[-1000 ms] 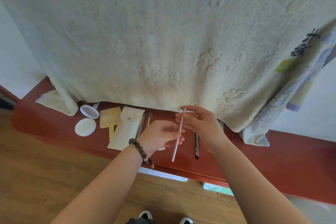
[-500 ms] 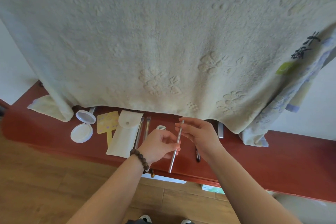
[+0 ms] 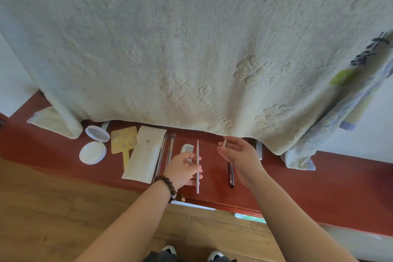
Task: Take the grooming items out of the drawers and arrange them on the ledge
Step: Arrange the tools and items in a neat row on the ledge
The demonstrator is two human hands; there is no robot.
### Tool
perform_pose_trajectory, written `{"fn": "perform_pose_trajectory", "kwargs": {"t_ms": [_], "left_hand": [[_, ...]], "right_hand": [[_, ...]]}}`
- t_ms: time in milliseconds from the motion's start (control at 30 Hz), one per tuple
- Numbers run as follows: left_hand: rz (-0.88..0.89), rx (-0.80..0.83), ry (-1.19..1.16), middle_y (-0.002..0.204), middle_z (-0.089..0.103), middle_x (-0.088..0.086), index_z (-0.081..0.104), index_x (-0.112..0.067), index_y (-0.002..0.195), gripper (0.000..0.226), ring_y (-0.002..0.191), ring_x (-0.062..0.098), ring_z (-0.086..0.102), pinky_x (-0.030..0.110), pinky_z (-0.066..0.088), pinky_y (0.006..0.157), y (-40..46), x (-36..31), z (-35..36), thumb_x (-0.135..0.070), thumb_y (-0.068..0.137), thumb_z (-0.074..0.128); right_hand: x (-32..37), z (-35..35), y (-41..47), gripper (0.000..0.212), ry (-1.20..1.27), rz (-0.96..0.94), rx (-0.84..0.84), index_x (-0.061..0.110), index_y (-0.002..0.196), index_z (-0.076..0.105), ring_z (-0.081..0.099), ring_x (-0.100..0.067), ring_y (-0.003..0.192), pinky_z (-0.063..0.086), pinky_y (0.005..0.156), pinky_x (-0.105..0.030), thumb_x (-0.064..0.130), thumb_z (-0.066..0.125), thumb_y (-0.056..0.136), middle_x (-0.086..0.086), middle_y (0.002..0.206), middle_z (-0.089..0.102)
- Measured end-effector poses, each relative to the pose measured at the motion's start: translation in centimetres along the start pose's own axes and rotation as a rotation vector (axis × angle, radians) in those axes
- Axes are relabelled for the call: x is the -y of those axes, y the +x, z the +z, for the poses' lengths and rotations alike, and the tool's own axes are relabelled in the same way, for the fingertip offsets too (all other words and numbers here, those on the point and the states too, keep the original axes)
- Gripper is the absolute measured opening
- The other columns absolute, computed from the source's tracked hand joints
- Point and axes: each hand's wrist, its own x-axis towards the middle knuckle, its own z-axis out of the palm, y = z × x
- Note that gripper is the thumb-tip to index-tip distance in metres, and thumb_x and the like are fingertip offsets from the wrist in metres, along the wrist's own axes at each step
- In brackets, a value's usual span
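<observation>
A moment ago both hands met on one thin silver metal stick; now they have come apart. The left hand (image 3: 182, 169) keeps the long silver metal stick (image 3: 197, 166), held nearly upright over the dark red wooden ledge (image 3: 319, 185), while the right hand (image 3: 238, 153) has drawn off to the right with a small pale cap-like piece (image 3: 224, 142) at its fingertips. It looks as though a cover has been pulled off the tool, so laying it down seems the step in hand.

The left grip is closed lightly, thumb and fingers pinching the stick near its middle. The right grip is mostly spread, palm up, with only thumb and forefinger pressed on the small piece.

Already on the ledge, left of the hands, lie an open round white compact (image 3: 93, 147), a yellow patterned hand mirror (image 3: 124, 144), a cream snap pouch (image 3: 146, 155) and a small white comb (image 3: 187, 148); a dark pen-like tool (image 3: 231, 176) lies under the right wrist.
</observation>
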Motion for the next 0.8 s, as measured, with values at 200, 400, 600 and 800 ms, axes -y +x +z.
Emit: {"fn": "perform_pose_trajectory", "kwargs": {"t_ms": [200, 400, 600, 800], "left_hand": [[0.149, -0.175, 0.457, 0.089, 0.060, -0.003, 0.059, -0.015, 0.115, 0.036, 0.083, 0.017, 0.061, 0.028, 0.055, 0.078, 3.6, 1.4, 1.2, -0.003, 0.081, 0.066], [0.186, -0.254, 0.770, 0.105, 0.067, 0.008, 0.054, -0.013, 0.114, 0.027, 0.098, 0.025, 0.063, 0.034, 0.053, 0.086, 5.1, 2.4, 2.7, -0.017, 0.088, 0.062], [0.188, -0.281, 0.881, 0.105, 0.066, 0.011, 0.050, -0.010, 0.111, 0.026, 0.093, 0.028, 0.066, 0.039, 0.056, 0.082, 5.3, 3.0, 3.3, -0.022, 0.090, 0.061], [0.183, -0.278, 0.818, 0.102, 0.067, 0.010, 0.050, -0.012, 0.110, 0.027, 0.087, 0.027, 0.068, 0.038, 0.056, 0.080, 5.1, 2.9, 3.3, -0.024, 0.089, 0.062]], "right_hand": [[-3.8, -0.1, 2.0, 0.036, -0.573, -0.057, 0.039, 0.012, 0.111, 0.065, 0.066, -0.010, 0.080, 0.050, 0.071, -0.012, 0.004, 0.073, 0.077, -0.003, 0.096, 0.071], [-6.4, 0.5, 3.8, 0.042, -1.005, -0.179, 0.123, 0.010, 0.121, 0.062, 0.054, -0.010, 0.085, 0.045, 0.086, -0.021, 0.006, 0.070, 0.080, -0.005, 0.111, 0.060], [-7.9, 0.8, 4.1, 0.051, -1.106, -0.211, 0.148, 0.007, 0.131, 0.054, 0.053, -0.021, 0.108, 0.042, 0.098, -0.028, 0.008, 0.069, 0.082, -0.006, 0.121, 0.050], [-7.4, 0.8, 3.9, 0.059, -1.096, -0.173, 0.174, 0.007, 0.137, 0.047, 0.052, -0.020, 0.110, 0.042, 0.099, -0.027, 0.013, 0.070, 0.082, -0.006, 0.125, 0.048]]}}
